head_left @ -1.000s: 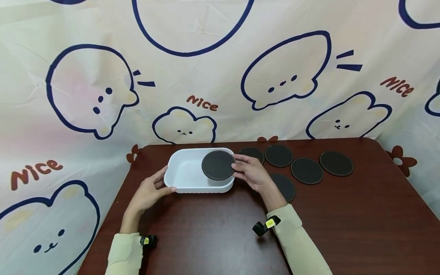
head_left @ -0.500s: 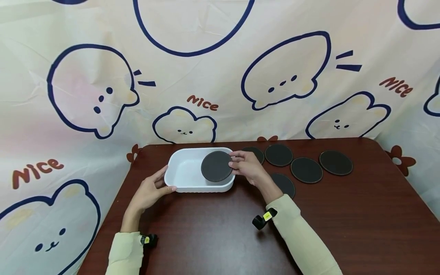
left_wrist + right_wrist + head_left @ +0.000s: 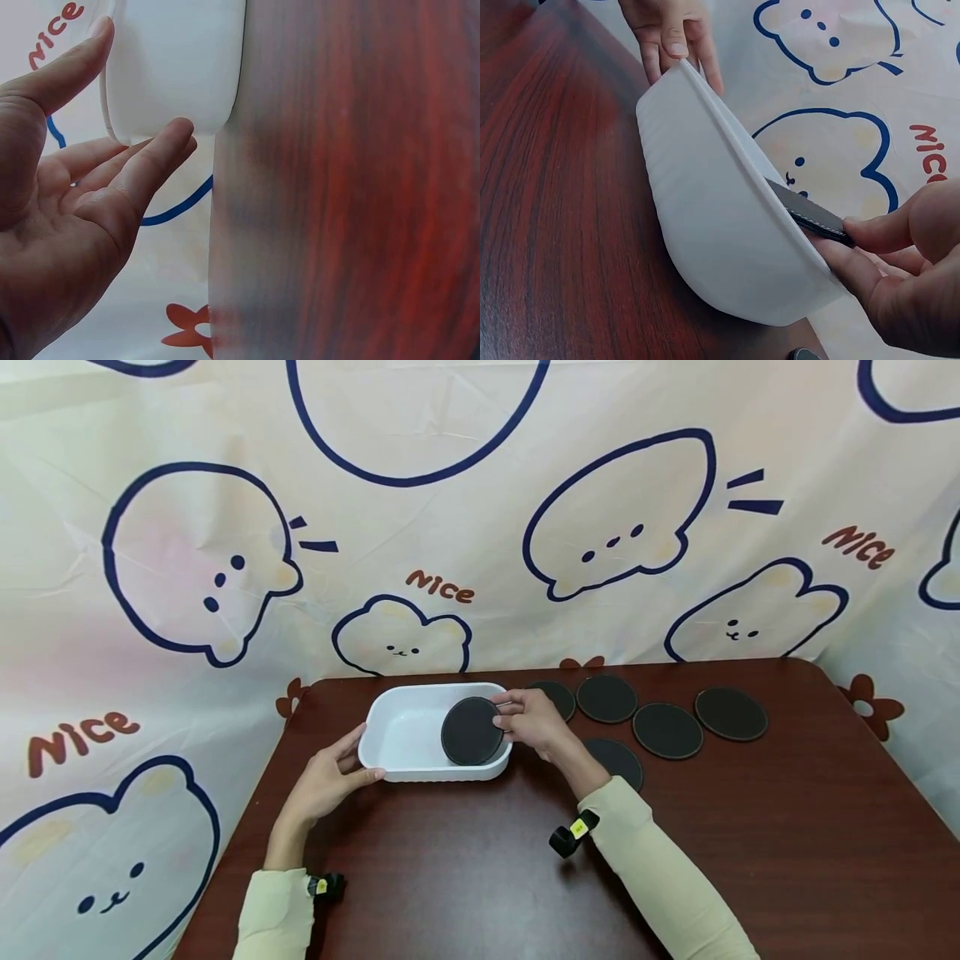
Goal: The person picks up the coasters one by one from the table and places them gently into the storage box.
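Note:
A white oblong plastic tray [image 3: 408, 739] stands at the far left of the table. My left hand [image 3: 321, 783] holds its left end, thumb at the rim and fingers along the outside, as the left wrist view shows. In my right hand [image 3: 536, 724] a round black coaster [image 3: 471, 732] is pinched by its edge between thumb and fingers. It slants into the right part of the tray; in the right wrist view the coaster [image 3: 806, 208] dips partly behind the rim. Whether it touches the tray floor cannot be seen.
Several more black coasters lie flat right of the tray, among them one coaster [image 3: 607, 699] at the back, another coaster [image 3: 667, 731] and the rightmost coaster [image 3: 731, 714]. One coaster [image 3: 615, 762] is partly behind the right forearm. A printed cloth [image 3: 495, 527] hangs behind the dark wooden table [image 3: 465, 860].
My right hand has moved slightly left, and the coaster has tipped and sunk lower into the tray. The left hand and the tray have stayed in place.

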{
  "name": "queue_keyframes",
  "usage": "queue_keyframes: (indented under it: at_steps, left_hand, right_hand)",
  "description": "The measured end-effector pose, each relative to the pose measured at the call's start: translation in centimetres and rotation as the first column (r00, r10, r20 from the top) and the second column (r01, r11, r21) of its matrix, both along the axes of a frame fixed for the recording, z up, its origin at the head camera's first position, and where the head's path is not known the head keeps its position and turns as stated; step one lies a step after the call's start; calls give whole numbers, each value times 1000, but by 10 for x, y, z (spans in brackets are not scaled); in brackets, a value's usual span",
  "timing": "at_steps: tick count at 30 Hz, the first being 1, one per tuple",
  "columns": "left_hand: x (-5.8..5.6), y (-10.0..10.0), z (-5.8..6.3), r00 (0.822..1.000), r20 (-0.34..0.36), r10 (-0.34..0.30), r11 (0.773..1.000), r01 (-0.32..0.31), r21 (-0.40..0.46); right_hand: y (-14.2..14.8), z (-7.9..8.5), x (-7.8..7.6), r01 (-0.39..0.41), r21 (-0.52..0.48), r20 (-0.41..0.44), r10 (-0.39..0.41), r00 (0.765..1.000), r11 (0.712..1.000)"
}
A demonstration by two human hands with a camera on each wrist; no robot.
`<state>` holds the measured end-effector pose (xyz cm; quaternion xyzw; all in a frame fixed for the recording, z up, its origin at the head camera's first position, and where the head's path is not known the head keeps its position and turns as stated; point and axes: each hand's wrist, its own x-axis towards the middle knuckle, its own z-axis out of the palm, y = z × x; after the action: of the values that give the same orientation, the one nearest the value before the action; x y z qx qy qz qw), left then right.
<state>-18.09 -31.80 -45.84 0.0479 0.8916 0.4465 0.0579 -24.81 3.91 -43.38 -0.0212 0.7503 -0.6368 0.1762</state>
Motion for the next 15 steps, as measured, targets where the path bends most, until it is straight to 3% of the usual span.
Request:
queue_keyframes:
  at_steps: [6, 10, 15]
  left_hand:
    - [0, -1, 0, 1000, -5, -1, 1000, 1, 1]
    - [0, -1, -1, 1000, -13, -5, 1000, 5, -8]
    - [1, 1, -1, 1000, -21, -16, 1000, 16, -16]
  right_hand:
    - [-3, 3, -1, -14, 41, -4, 14, 1000, 999]
    - [-2, 7, 1, -68, 78, -16, 70, 997, 995]
    - [5, 13, 8, -145, 236, -115, 176, 978, 961]
